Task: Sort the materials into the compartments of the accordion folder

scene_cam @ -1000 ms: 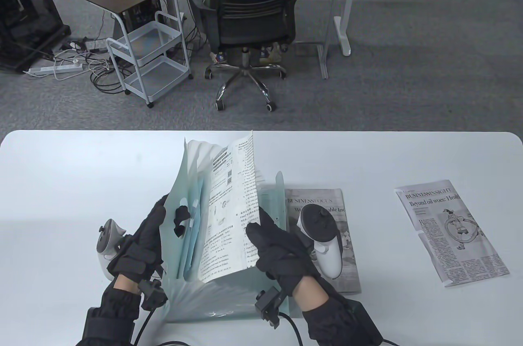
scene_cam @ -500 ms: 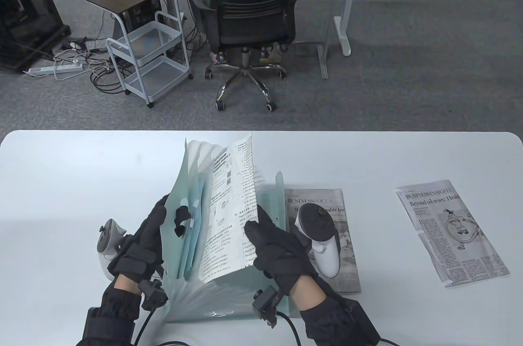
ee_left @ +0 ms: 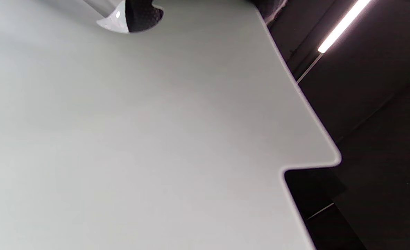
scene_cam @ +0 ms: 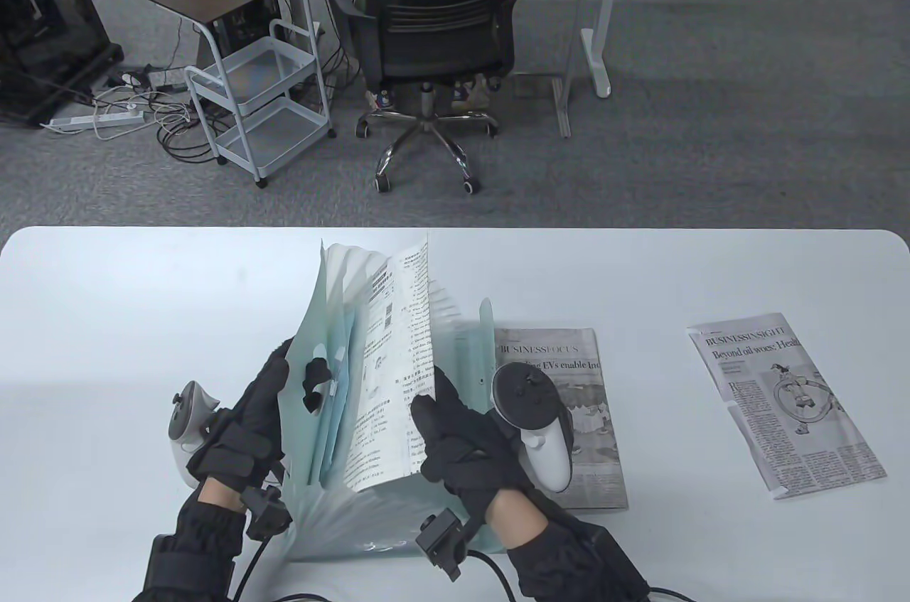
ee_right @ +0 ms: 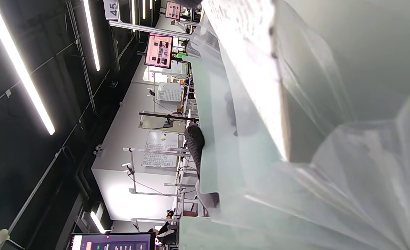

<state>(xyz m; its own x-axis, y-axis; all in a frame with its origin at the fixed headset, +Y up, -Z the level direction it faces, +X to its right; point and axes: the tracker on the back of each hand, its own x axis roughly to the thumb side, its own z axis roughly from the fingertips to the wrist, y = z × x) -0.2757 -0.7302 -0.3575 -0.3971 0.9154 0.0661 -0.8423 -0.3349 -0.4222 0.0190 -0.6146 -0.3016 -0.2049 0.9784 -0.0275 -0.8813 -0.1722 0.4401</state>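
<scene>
- At the left of the table view, our left hand [scene_cam: 245,417] grips the outer wall of the accordion folder [scene_cam: 334,374], fingers outside and the thumb tip hooked over its edge into a pocket.
- The folder stands fanned open on the pale, smooth desk [scene_cam: 128,318]; it is translucent pale-green plastic with pleated ends.
- A printed sheet [scene_cam: 394,360] stands upright in one of the middle pockets, thin white paper dense with small text; we cannot tell which pocket.
- Our right hand [scene_cam: 462,442] pinches the sheet's right edge between thumb and curled fingers.
- A folded newspaper [scene_cam: 590,410] lies flat, partly under that hand, and a second newspaper [scene_cam: 785,403] lies well apart on the right.
- The left wrist view gives only the folder's matte wall up close, with a notched edge and a black fingertip [ee_left: 141,14] at the top.
- The right wrist view alone shows the pleats from the side, with the sheet between the cloudy dividers.
</scene>
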